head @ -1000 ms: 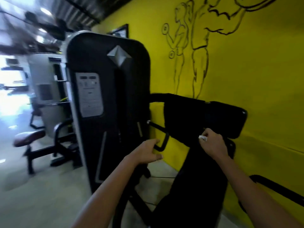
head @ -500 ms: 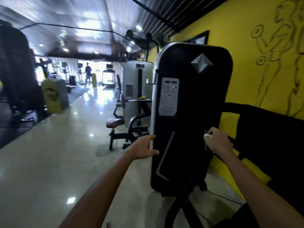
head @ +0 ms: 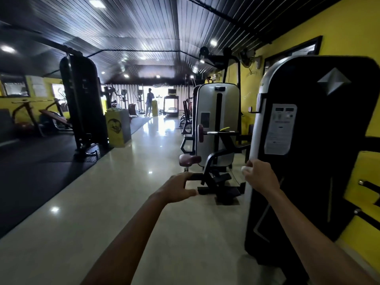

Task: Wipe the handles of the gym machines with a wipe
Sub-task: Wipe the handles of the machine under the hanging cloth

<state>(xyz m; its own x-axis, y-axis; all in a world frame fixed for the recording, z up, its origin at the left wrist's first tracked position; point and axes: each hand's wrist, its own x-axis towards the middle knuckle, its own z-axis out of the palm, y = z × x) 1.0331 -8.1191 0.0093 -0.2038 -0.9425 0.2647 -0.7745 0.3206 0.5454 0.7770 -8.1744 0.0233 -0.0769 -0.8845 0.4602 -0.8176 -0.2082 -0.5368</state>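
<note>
My right hand (head: 261, 177) is raised in front of me, fingers curled round a small white wipe (head: 245, 169) that peeks out at the knuckles. My left hand (head: 178, 190) hangs in the air to its left, fingers loosely bent, holding nothing. A black weight-stack machine (head: 320, 153) stands close on the right, behind my right hand; two of its dark handles (head: 369, 185) show at the far right edge. Straight ahead stands a grey machine (head: 217, 124) with a maroon seat (head: 189, 160) and a bar with a yellow grip (head: 223, 131).
A glossy light floor aisle (head: 127, 202) runs forward to a bright doorway where a person (head: 149, 101) stands. A tall black cable tower (head: 82, 103) and a yellow box (head: 117, 127) sit on the left by dark matting. A yellow wall (head: 362, 21) borders the right.
The view has swung left, away from the black machine's handle and pad toward the aisle. My left hand has come off the handle. The right hand still holds the wipe.
</note>
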